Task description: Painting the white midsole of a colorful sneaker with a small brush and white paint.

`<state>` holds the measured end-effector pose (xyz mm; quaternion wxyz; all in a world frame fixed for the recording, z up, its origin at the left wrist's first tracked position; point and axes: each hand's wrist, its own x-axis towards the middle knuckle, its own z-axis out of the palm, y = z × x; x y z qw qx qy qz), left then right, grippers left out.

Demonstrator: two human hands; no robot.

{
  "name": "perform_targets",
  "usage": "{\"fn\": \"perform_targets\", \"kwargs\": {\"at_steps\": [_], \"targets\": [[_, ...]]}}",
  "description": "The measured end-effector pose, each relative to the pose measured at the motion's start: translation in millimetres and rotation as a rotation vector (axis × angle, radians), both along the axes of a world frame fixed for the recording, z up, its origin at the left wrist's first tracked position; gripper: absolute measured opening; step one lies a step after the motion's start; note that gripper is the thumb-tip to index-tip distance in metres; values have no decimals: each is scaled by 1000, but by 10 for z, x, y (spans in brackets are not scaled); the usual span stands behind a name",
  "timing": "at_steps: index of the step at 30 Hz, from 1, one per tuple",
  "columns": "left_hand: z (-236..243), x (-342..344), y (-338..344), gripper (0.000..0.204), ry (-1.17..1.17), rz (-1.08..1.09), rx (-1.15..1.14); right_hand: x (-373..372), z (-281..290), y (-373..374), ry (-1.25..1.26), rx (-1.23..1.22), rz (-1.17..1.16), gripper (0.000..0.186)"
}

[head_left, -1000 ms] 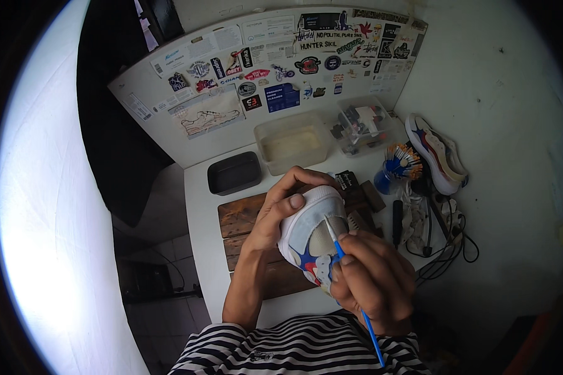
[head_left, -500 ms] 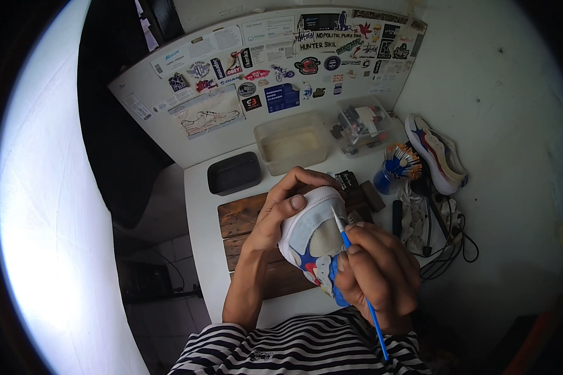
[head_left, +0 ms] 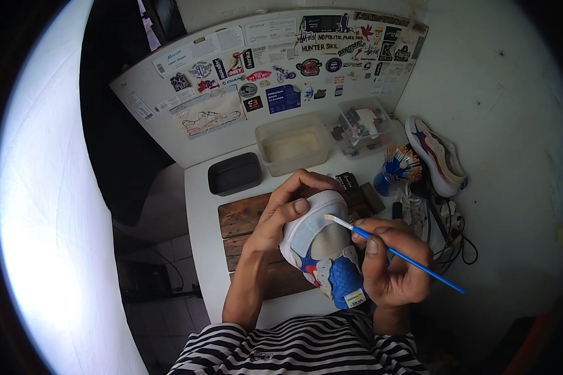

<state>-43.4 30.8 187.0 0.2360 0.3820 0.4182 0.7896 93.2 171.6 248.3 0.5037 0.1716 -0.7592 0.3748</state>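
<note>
A sneaker (head_left: 306, 231) with a white sole edge, pale grey toe panel and blue and red side patches is held up, toe pointing away from me. My left hand (head_left: 274, 219) is wrapped round its toe and left side, thumb on the white edge. A blue tongue-like part (head_left: 344, 281) with a pale label shows at the near end. My right hand (head_left: 399, 265) pinches a thin paintbrush (head_left: 343, 224) with a blue handle and light ferrule. The brush tip rests on or just over the toe panel; contact cannot be told.
Under the shoe lies a dark wooden board (head_left: 238, 219). Beyond it are a black tub (head_left: 234, 175), a translucent tub (head_left: 292, 147) and a clear box of small items (head_left: 363, 128). At right stand a blue brush holder (head_left: 388, 182), another sneaker (head_left: 435, 153) and cables (head_left: 463, 240).
My right hand has moved right and its brush has swung to a flatter slant, with the tip now farther left on the toe panel. More of the blue part shows.
</note>
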Motion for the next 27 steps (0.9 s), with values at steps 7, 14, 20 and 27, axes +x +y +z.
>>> {"fn": "perform_targets", "kwargs": {"at_steps": [7,14,20,27], "targets": [[-1,-1,14,55,-19,-1,-15,21,2,100,-73,-240,78,12],[26,27,13,56,-38,-1,-6,-6,-22,61,-75,-228,40,13],[29,30,35,55,-29,-14,-7,53,81,112,-125,-195,46,10],[18,32,32,53,-16,-24,-8,5,82,163,-127,-351,59,9]]}}
